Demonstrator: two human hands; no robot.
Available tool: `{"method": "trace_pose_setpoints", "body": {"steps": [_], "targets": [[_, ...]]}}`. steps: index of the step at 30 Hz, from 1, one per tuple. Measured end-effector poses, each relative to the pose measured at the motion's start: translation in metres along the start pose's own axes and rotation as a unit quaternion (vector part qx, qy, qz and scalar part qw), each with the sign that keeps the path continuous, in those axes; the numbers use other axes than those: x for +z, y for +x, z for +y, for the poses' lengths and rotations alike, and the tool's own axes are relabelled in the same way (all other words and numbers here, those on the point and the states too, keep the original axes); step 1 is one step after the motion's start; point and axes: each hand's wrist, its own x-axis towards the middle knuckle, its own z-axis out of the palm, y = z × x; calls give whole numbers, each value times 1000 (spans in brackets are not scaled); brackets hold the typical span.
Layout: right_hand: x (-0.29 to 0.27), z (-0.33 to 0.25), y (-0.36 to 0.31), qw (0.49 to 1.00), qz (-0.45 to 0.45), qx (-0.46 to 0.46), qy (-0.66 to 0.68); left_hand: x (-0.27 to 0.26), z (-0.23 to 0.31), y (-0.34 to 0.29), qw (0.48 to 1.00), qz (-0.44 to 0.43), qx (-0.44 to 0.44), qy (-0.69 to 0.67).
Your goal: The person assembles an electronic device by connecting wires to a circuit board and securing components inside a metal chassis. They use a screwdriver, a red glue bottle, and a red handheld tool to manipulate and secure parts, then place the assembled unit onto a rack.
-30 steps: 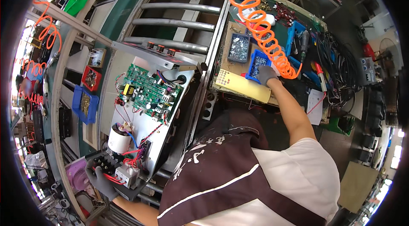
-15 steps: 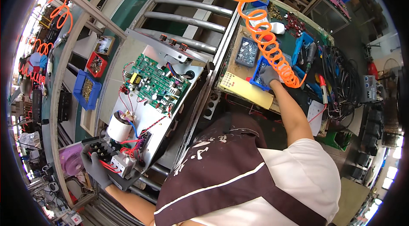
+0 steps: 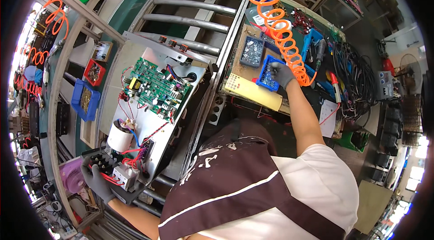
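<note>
My left hand (image 3: 97, 183), in a grey glove, grips the near left end of an open metal chassis (image 3: 156, 152), beside a black terminal block (image 3: 105, 160) and red wires. On the chassis sit a green circuit board (image 3: 158, 87), a white cylinder (image 3: 120, 138) and a grey block with holes (image 3: 125, 175). My right hand (image 3: 284, 75), gloved alike, is over the right side of a blue bin (image 3: 267, 82) of small metal fasteners. Its fingers are curled together; anything between them is too small to make out.
A grey bin of hardware (image 3: 252, 52) and a yellow perforated piece (image 3: 254, 93) lie near the blue bin. An orange coiled hose (image 3: 289, 54) hangs above the bench. A power screwdriver (image 3: 320, 50) and black cables (image 3: 357, 79) lie rightward. Rollers (image 3: 194, 4) run beyond the chassis.
My right hand has lifted from inside the blue bin to its right edge, its fingers now curled and visible. My left hand stays at the chassis end. The whole view has shifted slightly.
</note>
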Motion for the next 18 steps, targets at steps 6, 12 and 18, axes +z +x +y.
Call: {"method": "trace_pose_setpoints", "body": {"steps": [6,12,18], "targets": [[65,11,-13,597,148,-139,-776,0,7,-6,997,8,34,67],[61,26,-3,579,193,-140,-779,2,6,-8,991,40,47,116],[74,18,-16,590,156,-117,-783,5,7,-9,993,53,46,99]]}}
